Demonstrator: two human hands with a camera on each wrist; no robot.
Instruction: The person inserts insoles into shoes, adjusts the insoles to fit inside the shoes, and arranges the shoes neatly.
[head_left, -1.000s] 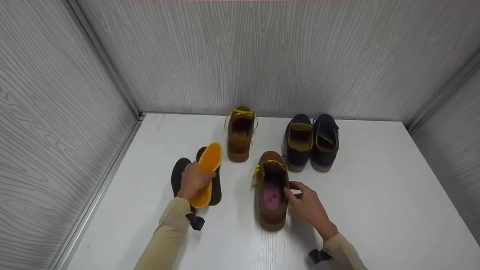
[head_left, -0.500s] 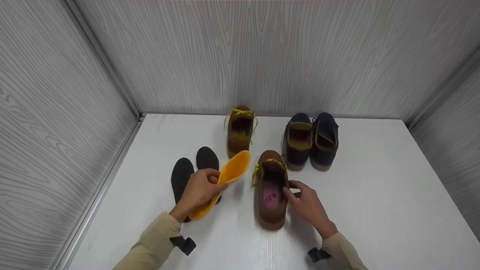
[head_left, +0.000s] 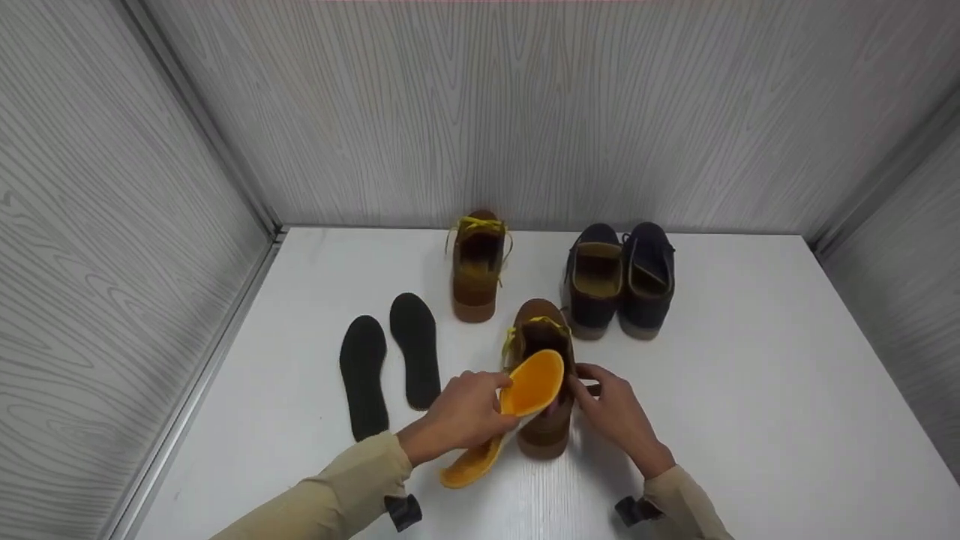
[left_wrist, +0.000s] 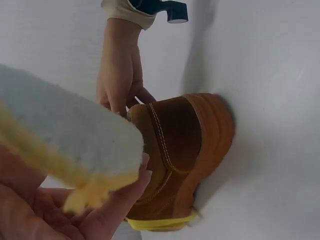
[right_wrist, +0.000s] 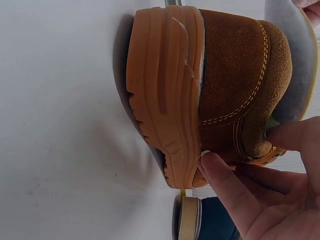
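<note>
My left hand [head_left: 471, 409] grips a fluffy orange insole [head_left: 534, 382] by its middle, tilted over the opening of a brown shoe [head_left: 545, 439] with yellow laces. In the left wrist view, the pale grey underside of the insole [left_wrist: 70, 130] faces the camera. My right hand [head_left: 619, 416] pinches the shoe's right collar, thumb at the inner edge and fingers outside. The right wrist view has this hand [right_wrist: 280, 185] against the suede side of the shoe [right_wrist: 230, 65]. The insole covers most of the shoe's inside.
Two black insoles [head_left: 364, 379] lie side by side on the white table [head_left: 750, 390] at left. The other brown shoe [head_left: 476, 289] stands behind. A pair of dark navy shoes [head_left: 646, 289] is at the back right. Grey panels [head_left: 480, 112] wall the table in.
My left hand has carried the orange insole rightward, from above the black insoles to over the front brown shoe. My right hand has kept its hold on the shoe.
</note>
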